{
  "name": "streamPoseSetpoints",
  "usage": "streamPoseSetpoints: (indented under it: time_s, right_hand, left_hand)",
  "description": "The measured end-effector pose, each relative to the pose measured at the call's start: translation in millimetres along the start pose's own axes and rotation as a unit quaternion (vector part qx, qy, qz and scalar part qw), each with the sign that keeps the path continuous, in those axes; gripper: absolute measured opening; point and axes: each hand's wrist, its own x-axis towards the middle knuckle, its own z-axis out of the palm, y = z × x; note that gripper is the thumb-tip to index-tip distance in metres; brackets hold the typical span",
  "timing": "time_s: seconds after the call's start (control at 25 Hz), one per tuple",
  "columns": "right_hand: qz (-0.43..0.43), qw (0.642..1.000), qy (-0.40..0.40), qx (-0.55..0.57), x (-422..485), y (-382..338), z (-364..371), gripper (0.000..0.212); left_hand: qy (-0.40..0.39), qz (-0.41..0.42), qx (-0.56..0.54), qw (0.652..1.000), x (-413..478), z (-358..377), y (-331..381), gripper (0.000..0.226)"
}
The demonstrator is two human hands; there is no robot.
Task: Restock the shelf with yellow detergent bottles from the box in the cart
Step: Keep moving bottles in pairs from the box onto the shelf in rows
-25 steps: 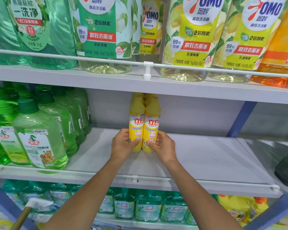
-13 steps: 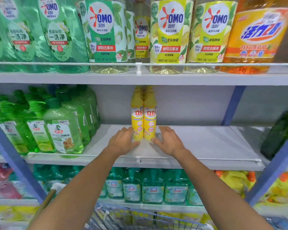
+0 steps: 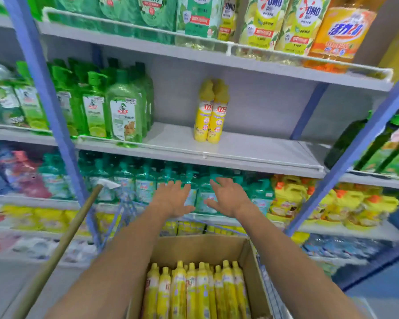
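Below, box [image 3: 200, 247] cropped, yellow bottles [image 3: 194, 293] blurred

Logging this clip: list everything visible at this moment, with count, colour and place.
yellow detergent bottles: two visible, yellow, upright and touching on the middle shelf
boxed yellow bottles: many, yellow, packed in the cardboard box
cardboard box: one, brown, open, bottom centre
cart basket: one, bluish wire, around the box, blurred
green pump bottles: many, green, middle shelf, left
large bottles: several, green or yellow labels, top shelf
orange jug: one, top shelf, right
teal bottles: one row, shelf below
yellow jugs: several, orange caps, lower right
dark green bottles: few, right bay
wooden handle: one, brown, lower left
left hand: empty, fingers spread, above box
right hand: empty, fingers spread, above box
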Motion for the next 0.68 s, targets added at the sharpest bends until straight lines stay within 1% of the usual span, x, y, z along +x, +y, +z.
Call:
streamPoseSetpoints:
  time_s: [0.12,0.2,0.32,0.44,0.68]
  right_hand:
    - [-0.007,0.999,-0.052,0.011,-31.9,-27.0,54.5,0.077]
    - [-0.003,0.996,-0.092,0.022,-49.3,-37.3,90.2,0.075]
    - [0.016,0.989,-0.143,0.033,-71.2,-41.6,142.1,0.077]
    - [0.023,0.978,-0.202,0.041,-84.2,-40.4,191.3,0.075]
    - [0.021,0.950,-0.307,0.055,-84.9,-24.1,275.7,0.076]
  left_hand:
    - [-0.084,-0.008,-0.030,0.996,-39.9,54.1,8.4,0.084]
    - [-0.111,-0.020,-0.045,0.993,-61.0,84.5,13.0,0.083]
    - [-0.140,-0.030,-0.053,0.988,-83.0,128.3,21.3,0.078]
    - [-0.206,-0.031,-0.074,0.975,-89.2,174.2,29.0,0.074]
    - [-0.300,-0.033,-0.092,0.949,-79.3,260.2,48.4,0.080]
